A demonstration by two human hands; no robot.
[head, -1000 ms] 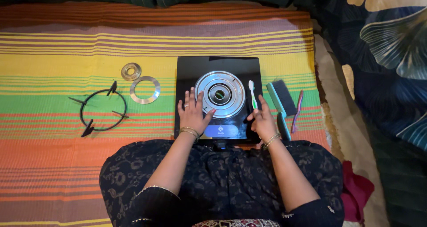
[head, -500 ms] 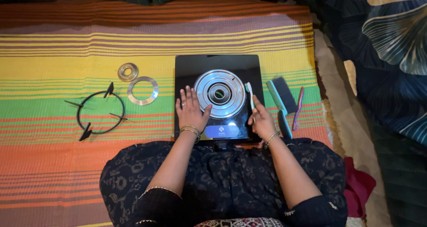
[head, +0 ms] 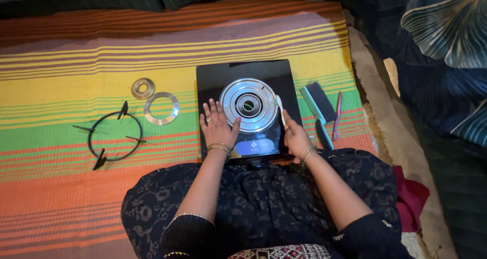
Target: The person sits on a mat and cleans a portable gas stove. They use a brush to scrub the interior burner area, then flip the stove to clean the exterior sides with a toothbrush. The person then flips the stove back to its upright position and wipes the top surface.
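A black glass single-burner stove (head: 264,74) lies flat on a striped mat, with a round silver burner plate (head: 249,105) at its middle. My left hand (head: 218,127) rests flat on the stove's left side, fingers spread beside the burner plate. My right hand (head: 296,137) sits on the stove's right side and grips a white toothbrush (head: 279,107), whose head points up along the burner plate's right edge.
On the mat to the left lie a black pan-support ring (head: 110,135), a flat silver ring (head: 161,108) and a small brass burner cap (head: 142,88). Right of the stove lie a teal brush with dark bristles (head: 315,109) and a pink toothbrush (head: 337,114). Dark leaf-print fabric (head: 431,51) borders the right.
The camera view has shifted slightly. My right hand with the toothbrush has moved a little closer to the burner plate's right edge; my left hand stays flat on the stove.
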